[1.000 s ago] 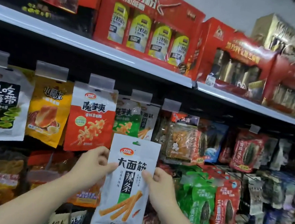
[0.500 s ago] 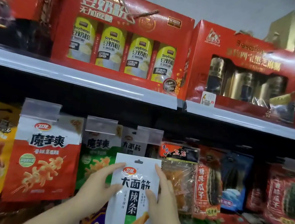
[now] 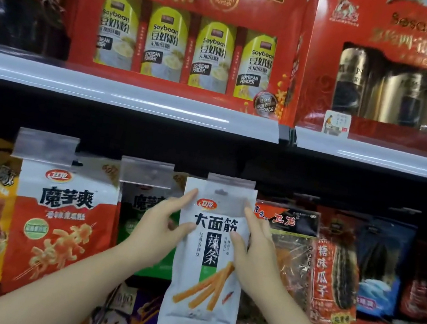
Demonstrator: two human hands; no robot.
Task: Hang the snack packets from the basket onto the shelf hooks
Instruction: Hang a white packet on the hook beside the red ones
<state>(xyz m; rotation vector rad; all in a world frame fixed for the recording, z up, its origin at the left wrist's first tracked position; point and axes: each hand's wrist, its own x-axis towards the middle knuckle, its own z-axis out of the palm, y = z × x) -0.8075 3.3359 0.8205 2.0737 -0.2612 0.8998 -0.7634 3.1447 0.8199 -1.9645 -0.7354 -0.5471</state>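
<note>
Step in hand: I was hanging one white snack packet (image 3: 209,257) on a shelf hook; its top edge sat at the clear price tag holder (image 3: 230,184) in the upper middle of the frame.
Packet place: it hung upright at frame centre, in front of the other packets, between the green packet (image 3: 142,206) on the left and the clear-fronted one (image 3: 289,256) on the right.
Left hand (image 3: 164,227): my thumb and fingers pinched the packet's left edge, forefinger stretched up along it.
Right hand (image 3: 252,242): it pinched the right edge the same way, fingers reaching toward the hang hole (image 3: 221,192).
Hook: hidden behind the tag holder, so I could not tell if the hole was already threaded.
Next move, as I judged: slide the hole back along the hook, then let both edges go.
Basket: out of view.
</note>
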